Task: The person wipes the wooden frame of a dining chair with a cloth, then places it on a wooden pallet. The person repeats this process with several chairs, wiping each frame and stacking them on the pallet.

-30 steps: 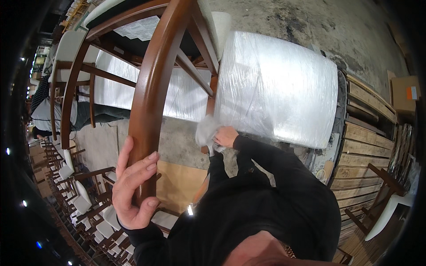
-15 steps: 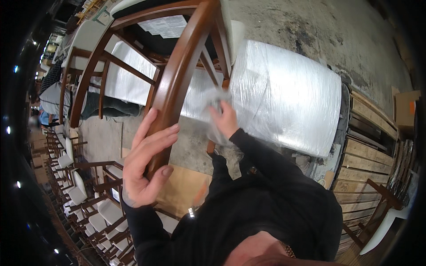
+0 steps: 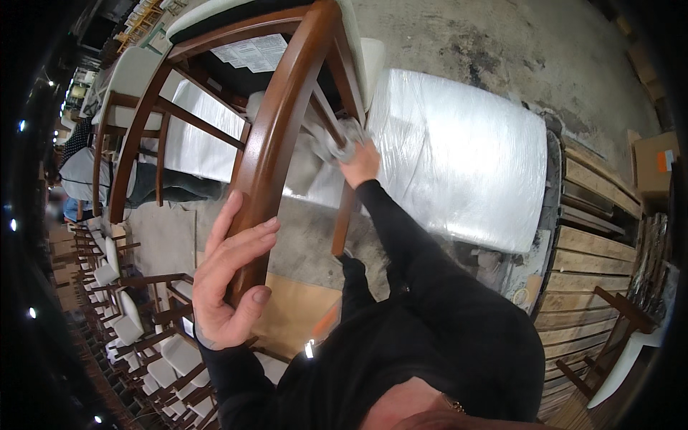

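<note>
A brown wooden chair point(image 3: 271, 136) with pale upholstery is tipped so that its dark underside, with a printed label point(image 3: 252, 53), faces me. My left hand point(image 3: 221, 287) steadies a thick wooden member of its frame, fingers along one side and thumb on the other. Beyond that member, my right hand point(image 3: 360, 166) is closed on a crumpled greyish-white rag point(image 3: 349, 138), blurred by motion, and presses it around a thinner rail of the chair. Part of the rag is hidden behind the wood.
Right of the chair lies a large plastic-wrapped white bundle point(image 3: 466, 158). Wooden slatted pallets point(image 3: 588, 251), another chair point(image 3: 622, 365) and a cardboard box point(image 3: 655, 163) are farther right. Many chairs point(image 3: 179, 358) crowd the lower left. A person point(image 3: 84, 175) bends at the far left. Cardboard point(image 3: 301, 304) covers some floor.
My right hand has moved up with the rag, from below the rail to against it. My left hand keeps its hold; the chair appears slightly farther left in view.
</note>
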Demonstrator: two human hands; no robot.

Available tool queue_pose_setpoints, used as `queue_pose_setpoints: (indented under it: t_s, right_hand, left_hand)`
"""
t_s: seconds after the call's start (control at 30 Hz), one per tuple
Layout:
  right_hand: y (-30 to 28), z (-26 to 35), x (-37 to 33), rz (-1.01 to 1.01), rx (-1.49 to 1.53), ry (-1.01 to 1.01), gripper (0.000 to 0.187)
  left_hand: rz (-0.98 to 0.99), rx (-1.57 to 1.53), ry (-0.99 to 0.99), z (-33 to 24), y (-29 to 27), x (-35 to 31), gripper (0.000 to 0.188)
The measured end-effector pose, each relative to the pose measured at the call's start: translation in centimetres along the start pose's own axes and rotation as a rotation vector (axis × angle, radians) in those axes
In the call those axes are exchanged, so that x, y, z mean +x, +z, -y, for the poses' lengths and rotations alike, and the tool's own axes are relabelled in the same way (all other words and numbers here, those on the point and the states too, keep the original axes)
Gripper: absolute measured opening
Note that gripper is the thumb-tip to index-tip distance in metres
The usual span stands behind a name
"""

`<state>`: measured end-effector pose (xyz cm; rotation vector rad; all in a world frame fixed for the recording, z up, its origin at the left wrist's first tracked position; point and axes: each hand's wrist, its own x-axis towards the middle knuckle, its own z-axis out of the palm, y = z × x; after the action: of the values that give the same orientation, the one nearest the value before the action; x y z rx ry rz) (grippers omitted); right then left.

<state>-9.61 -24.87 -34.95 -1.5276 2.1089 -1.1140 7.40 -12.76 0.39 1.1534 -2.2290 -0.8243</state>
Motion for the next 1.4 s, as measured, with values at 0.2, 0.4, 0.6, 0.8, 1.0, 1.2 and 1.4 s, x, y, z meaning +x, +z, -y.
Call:
queue_pose_setpoints:
  t_s: [0.2,0.4,0.6,0.8,1.0,1.2,1.4]
  right_hand:
    - [0.9,-2.3,-0.1,0.118,0.066,-0.079,0.064]
    - [-3.2,5.6,5.8,-0.181,0.442,-0.325,0.065]
    - [-4.4,-0.1,7.8,-0.081,0.720,0.008,0.043]
    - [2.9,0.6,13.2,-0.523,0.163,-0.144,0.040]
    - [4.3,-9.1,1.0,0.131,-0.219,0.106,0.029]
    - [5.2,-6.1,-17.0,0.565,-0.416,0.467,0.039]
    - [4.4,8.7,-15.1,-0.078,0.510,0.583,0.033]
  left_hand:
    - [-0.009,-0.021,-0.007,0.3,0.0,-0.4,0.046]
    - [-0.017,-0.005,-0.025,0.5,0.0,-0.6,0.043]
    - [0.069,-0.092,0.070,0.5,-0.9,0.2,0.045]
    - [0.175,-0.080,0.145,1.7,-2.3,-0.2,0.044]
    - [0.198,-0.388,0.386,5.5,-2.9,-0.9,0.049]
    - [-0.337,0.254,0.329,18.6,-19.7,-2.7,0.052]
    - [0.022,0.414,-0.263,28.2,-30.8,-0.8,0.065]
